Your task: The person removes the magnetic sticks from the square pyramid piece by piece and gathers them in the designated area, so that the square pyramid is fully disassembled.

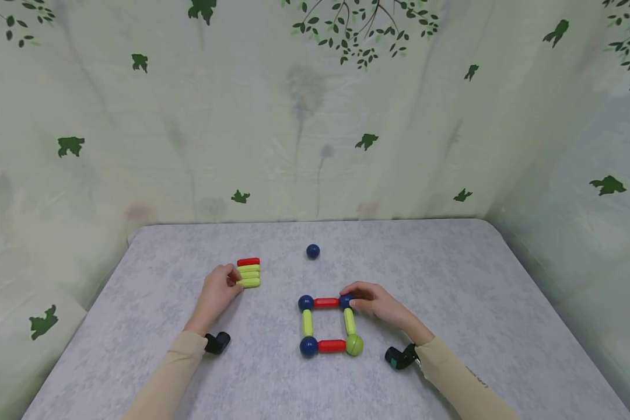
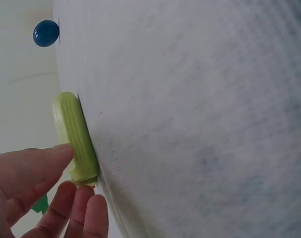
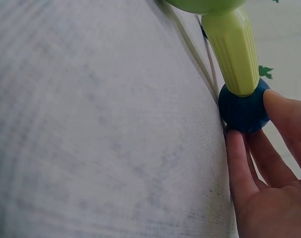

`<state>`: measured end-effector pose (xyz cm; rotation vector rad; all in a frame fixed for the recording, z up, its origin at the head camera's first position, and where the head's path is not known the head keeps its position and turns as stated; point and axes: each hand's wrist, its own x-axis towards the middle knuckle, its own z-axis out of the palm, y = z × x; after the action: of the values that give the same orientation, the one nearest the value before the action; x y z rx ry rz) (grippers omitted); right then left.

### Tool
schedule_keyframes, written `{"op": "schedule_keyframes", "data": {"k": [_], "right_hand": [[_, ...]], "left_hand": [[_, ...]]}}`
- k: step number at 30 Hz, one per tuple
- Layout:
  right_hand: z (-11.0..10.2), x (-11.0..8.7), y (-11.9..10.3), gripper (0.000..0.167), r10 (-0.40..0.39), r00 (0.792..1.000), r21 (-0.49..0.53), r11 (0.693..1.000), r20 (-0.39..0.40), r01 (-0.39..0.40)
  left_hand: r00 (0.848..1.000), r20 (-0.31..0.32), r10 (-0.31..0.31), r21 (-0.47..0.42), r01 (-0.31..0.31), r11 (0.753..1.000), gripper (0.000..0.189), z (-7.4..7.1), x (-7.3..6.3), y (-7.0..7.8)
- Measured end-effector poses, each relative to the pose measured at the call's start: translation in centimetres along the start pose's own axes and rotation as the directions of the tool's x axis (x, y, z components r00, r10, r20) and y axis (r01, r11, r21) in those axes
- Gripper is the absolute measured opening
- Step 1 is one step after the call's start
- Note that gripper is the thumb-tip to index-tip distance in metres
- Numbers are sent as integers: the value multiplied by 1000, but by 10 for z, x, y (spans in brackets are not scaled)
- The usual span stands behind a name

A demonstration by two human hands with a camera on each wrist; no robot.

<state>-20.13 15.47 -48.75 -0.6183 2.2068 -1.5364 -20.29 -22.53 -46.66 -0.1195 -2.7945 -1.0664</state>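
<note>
My left hand [image 1: 220,294] is at the left ends of a row of yellow-green magnetic rods [image 1: 251,283], with one red rod [image 1: 248,262] at the back. Thumb and curled fingers pinch the end of the nearest yellow-green rod [image 2: 76,134], which lies on the table. My right hand [image 1: 380,303] grips a blue ball [image 3: 243,110] at the back right corner of a flat square. Two red rods [image 1: 332,346], two yellow-green rods [image 1: 307,322], blue balls [image 1: 308,346] and a green ball [image 1: 354,344] form that square.
Another blue ball [image 1: 312,251] lies alone behind the square. A grey mottled cloth covers the table [image 1: 425,256]. Pale curtains [image 1: 273,146] with leaf and bird prints stand along the back and sides.
</note>
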Motion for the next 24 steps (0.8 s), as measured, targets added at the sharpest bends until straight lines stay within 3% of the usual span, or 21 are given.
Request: {"op": "schedule_keyframes", "data": {"k": [4, 7, 9, 12, 14, 17, 19, 24], "right_hand": [[0, 0, -1, 26, -7, 1000, 1, 1000, 9, 7], [0, -1, -3, 27, -7, 1000, 7, 1000, 12, 7], [0, -1, -4, 28, -5, 1000, 14, 1000, 12, 5], [0, -1, -4, 28, -11, 1000, 26, 1000, 12, 11], [0, -1, -5, 28, -9, 1000, 33, 999, 13, 9], [0, -1, -4, 28, -1, 1000, 46, 999, 13, 0], [1, -1, -3, 28, 6, 1000, 45, 999, 11, -7], [0, -1, -1, 28, 4, 1000, 36, 999, 6, -5]], "left_hand": [[994, 20, 106, -73, -104, 992, 18, 6, -3, 9], [968, 126, 217, -178, -193, 965, 19, 14, -6, 25], [934, 230, 275, -229, -222, 948, 20, 21, -9, 36], [867, 366, 338, -266, -251, 931, 25, 34, -11, 52], [823, 420, 382, -258, -296, 920, 30, 44, -10, 59], [779, 466, 419, -234, -348, 908, 35, 56, -8, 66], [765, 481, 429, -217, -370, 903, 35, 61, -6, 70], [749, 506, 427, -203, -378, 903, 33, 66, -1, 75]]}}
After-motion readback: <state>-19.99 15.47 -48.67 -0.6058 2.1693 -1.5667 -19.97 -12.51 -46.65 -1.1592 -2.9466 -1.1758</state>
